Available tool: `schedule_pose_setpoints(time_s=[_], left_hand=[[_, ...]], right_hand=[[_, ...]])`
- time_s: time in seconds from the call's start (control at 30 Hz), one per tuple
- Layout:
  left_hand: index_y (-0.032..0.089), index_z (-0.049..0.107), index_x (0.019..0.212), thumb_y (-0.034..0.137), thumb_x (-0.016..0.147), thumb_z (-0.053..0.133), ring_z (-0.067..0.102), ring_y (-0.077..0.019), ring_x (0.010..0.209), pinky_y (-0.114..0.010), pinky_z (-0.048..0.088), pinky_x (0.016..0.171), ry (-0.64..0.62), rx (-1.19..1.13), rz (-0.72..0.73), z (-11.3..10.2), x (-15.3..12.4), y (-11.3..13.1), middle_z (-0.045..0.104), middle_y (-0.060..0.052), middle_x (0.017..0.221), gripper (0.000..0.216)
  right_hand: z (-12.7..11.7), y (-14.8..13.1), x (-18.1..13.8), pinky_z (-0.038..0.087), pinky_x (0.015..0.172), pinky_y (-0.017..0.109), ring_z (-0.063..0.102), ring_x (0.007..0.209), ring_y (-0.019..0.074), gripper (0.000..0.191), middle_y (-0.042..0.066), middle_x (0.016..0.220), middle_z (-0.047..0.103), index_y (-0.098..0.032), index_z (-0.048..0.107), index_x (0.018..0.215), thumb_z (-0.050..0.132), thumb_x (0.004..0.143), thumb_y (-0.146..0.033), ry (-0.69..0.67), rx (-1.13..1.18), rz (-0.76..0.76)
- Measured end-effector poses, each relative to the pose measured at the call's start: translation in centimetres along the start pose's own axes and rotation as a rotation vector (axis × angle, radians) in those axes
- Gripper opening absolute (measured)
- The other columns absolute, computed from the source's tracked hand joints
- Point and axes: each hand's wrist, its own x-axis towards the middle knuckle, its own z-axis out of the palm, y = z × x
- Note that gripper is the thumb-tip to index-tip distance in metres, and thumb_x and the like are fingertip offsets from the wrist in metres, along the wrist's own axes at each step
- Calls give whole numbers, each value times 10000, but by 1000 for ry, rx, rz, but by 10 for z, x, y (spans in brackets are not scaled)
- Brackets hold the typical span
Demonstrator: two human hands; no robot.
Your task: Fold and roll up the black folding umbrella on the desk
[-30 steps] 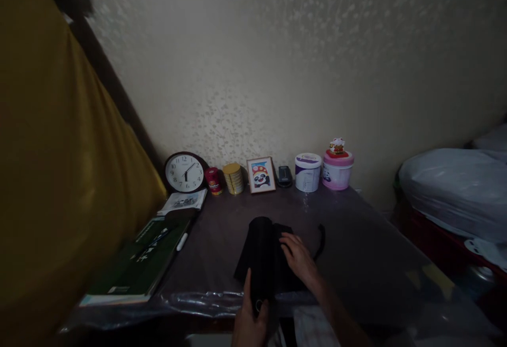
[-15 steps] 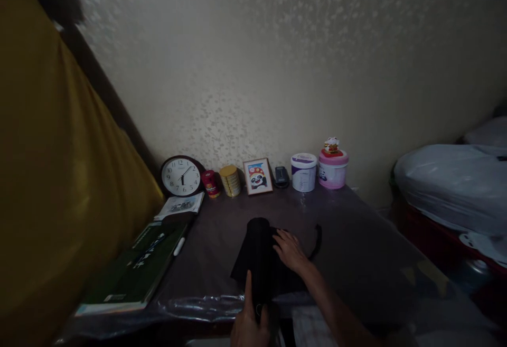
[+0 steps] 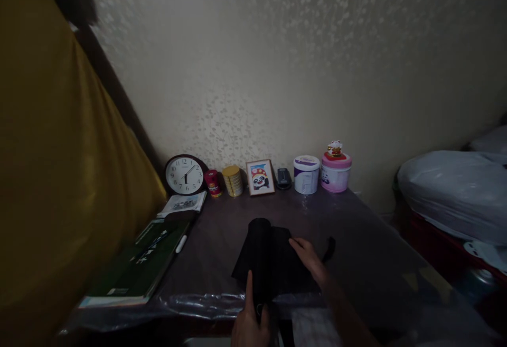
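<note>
Umbrella [image 3: 259, 252] (black, loosely spread) lies on the table [image 3: 216, 241], at your edge. Your left hand [image 3: 250, 323] wraps its handle [image 3: 259, 309]; your right hand [image 3: 311, 260], partly curled, touches the right flap [image 3: 283, 254], grip unclear.

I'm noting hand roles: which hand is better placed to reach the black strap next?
Probably the right hand: it touches the right side of the cloth, close to the strap. The left hand is farther off, at the cloth's near end.

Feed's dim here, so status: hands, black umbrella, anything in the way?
Left hand around near end of black umbrella. Right hand at its loose fabric, grip unclear. Umbrella on table, fabric spread. Green book left, apart.
</note>
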Motion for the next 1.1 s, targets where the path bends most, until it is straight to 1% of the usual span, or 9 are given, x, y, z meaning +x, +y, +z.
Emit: schedule_pose_setpoints(time_s=[0.13, 0.3, 0.4, 0.5, 0.67, 0.8, 0.87, 0.97, 1.1], left_hand=[[179, -40, 1394, 330, 860, 330, 639, -197, 886, -236, 420, 720, 9, -19, 12, 1, 1, -3, 681, -94, 968, 667], [197, -22, 1396, 349, 861, 318, 621, -201, 941, -242, 421, 749, 20, -79, 15, 1, 2, -4, 650, -97, 1062, 652], [219, -25, 1395, 352, 857, 335, 620, -205, 936, -253, 423, 748, 12, -91, 3, 0, 1, -3, 642, -97, 1079, 661], [237, -17, 1394, 324, 852, 352, 597, -193, 990, -244, 413, 783, 16, -122, -1, -2, -1, -1, 604, -90, 1149, 662], [212, 6, 1396, 304, 848, 373, 556, -170, 1061, -210, 387, 828, 10, -134, 3, -5, -2, 2, 567, -87, 1205, 666], [208, -10, 1395, 283, 850, 374, 577, -163, 1023, -209, 397, 803, 1, -123, -14, -7, -3, 2, 602, -76, 1156, 672], [204, -11, 1395, 284, 851, 370, 571, -161, 1035, -207, 398, 807, 6, -124, -1, -7, -3, 2, 582, -77, 1187, 669], [201, -1, 1396, 274, 848, 374, 541, -150, 1084, -197, 384, 850, 9, -153, 36, -8, -2, 1, 517, -73, 1269, 668], [173, -15, 1396, 246, 843, 368, 515, -136, 1117, -193, 364, 893, -12, -193, 73, -8, 0, -3, 490, -81, 1294, 677]], right_hand=[[6, 3, 3, 479, 696, 302, 633, 805, 226, 409, 91, 840, 685, -122, 623, 869, 449, 721, -462, 55, 176, 2], [14, 3, 11, 460, 695, 331, 614, 775, 237, 296, 86, 772, 675, -148, 605, 782, 500, 668, -400, 100, 152, -45], [16, -5, 13, 457, 650, 310, 607, 731, 220, 277, 61, 715, 663, -159, 599, 710, 499, 667, -413, 72, 144, -75], [18, -18, 16, 452, 611, 295, 602, 700, 212, 287, 52, 676, 648, -151, 599, 680, 488, 672, -416, 43, 138, -100], [20, -44, 19, 454, 632, 286, 605, 761, 217, 262, 51, 727, 665, -155, 637, 744, 525, 668, -379, 16, 109, -128], [22, -61, 19, 441, 600, 264, 604, 698, 197, 240, 39, 677, 660, -147, 650, 764, 532, 680, -339, -20, 34, -127], [26, -70, 21, 436, 606, 257, 604, 693, 190, 232, 41, 684, 662, -141, 653, 780, 534, 686, -317, -37, -16, -126], [37, -82, 23, 435, 646, 253, 614, 748, 191, 258, 61, 767, 677, -129, 652, 857, 527, 713, -303, -61, -91, -123], [59, -97, 22, 429, 710, 246, 613, 868, 194, 359, 94, 919, 677, -118, 598, 1040, 526, 745, -311, -80, -183, -115]])
